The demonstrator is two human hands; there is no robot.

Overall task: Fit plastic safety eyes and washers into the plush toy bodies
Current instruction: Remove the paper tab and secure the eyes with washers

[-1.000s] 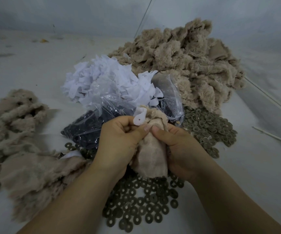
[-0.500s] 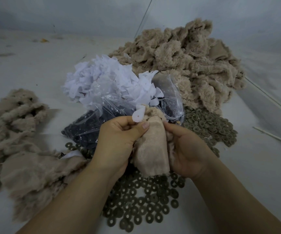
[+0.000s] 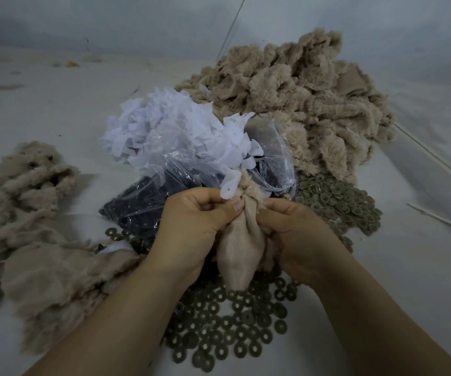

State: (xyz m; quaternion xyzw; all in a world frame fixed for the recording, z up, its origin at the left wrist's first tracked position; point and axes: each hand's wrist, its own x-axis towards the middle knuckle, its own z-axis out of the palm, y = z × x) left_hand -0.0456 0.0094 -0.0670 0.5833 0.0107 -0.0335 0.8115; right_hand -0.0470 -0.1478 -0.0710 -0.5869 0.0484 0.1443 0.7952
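Held upright at centre, between both hands: plush toy body (image 3: 239, 251), turned inside out, smooth beige lining outward, fur showing at its gathered top. Left hand (image 3: 192, 229) curled around its left side, thumb pressed against the neck, pinching a small white felt piece (image 3: 229, 187) with a punched hole. Right hand (image 3: 297, 237) curled on the right side, fingers tucked into the fabric. Beneath and at right, loose dark washers (image 3: 227, 329) scattered on the white table (image 3: 398, 280). Behind, a clear plastic bag (image 3: 270, 156) of black safety eyes (image 3: 137, 210) and white felt cut-outs (image 3: 170, 126). Heaps of beige plush bodies at back right (image 3: 300, 90) and left (image 3: 29, 213). No legible writing, brand or label anywhere.
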